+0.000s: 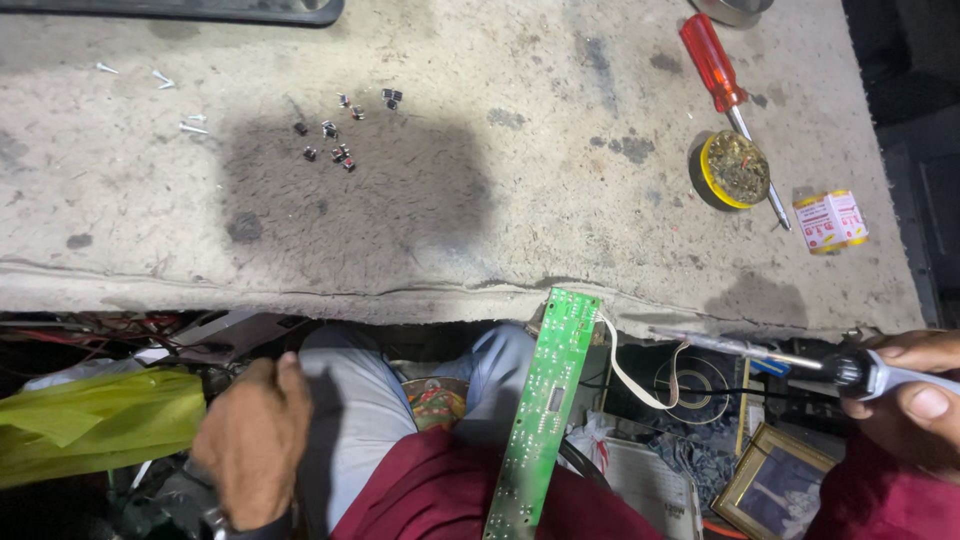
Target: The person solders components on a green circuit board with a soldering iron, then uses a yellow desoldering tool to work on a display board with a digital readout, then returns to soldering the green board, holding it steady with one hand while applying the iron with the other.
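The right hand (915,395) had its fingers clamped on a soldering iron (800,360), tip just right of the green circuit board (545,420) propped against the desk (480,200), best steadied first, while the left hand's (250,445) fingers curled loosely, empty.

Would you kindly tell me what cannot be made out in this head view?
- Left hand: fingers curl away; any grip unseen.
- Right hand: cut by the frame edge, holding the soldering iron.
- Small components: too tiny to identify.
- Green circuit board: lower end cropped.
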